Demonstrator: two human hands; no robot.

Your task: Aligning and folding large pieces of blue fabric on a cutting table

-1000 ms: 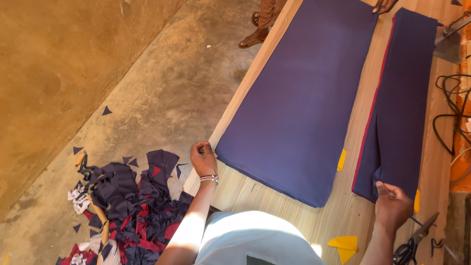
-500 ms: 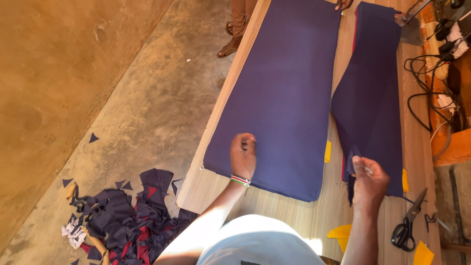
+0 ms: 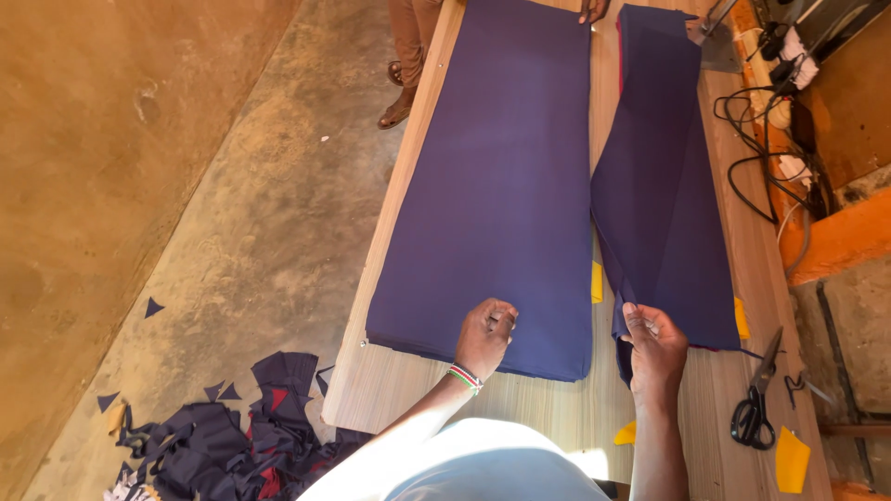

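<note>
Head view, looking down a long wooden counter (image 3: 408, 408). Left hand (image 3: 484, 336): fingers curled loosely, resting on the near edge of the wide stack of purple cloth (image 3: 501, 186); nothing is pinched in its grip. A beaded bracelet (image 3: 463, 377) circles this wrist. Right hand (image 3: 655, 345): grip closed on the near end of the narrow purple cloth (image 3: 664, 213), whose left edge is lifted and folded over; the fingertips are hidden by the fabric, so how tightly they close cannot be told.

Count: two lengths of purple cloth, lying side by side and running the length of the counter; one pair of black scissors (image 3: 754, 401) just right of the right hand; four yellow pieces (image 3: 792, 458) visible, two of them partly tucked under cloth edges. A red layer shows only as a thin line beneath the narrow cloth.

Cut off or unclear: a second person at the far end, seen only as a hand (image 3: 592, 9) and feet (image 3: 401, 97); tangled cables (image 3: 756, 167) at the right edge; a heap of purple and red offcuts (image 3: 232, 436) on the floor.
</note>
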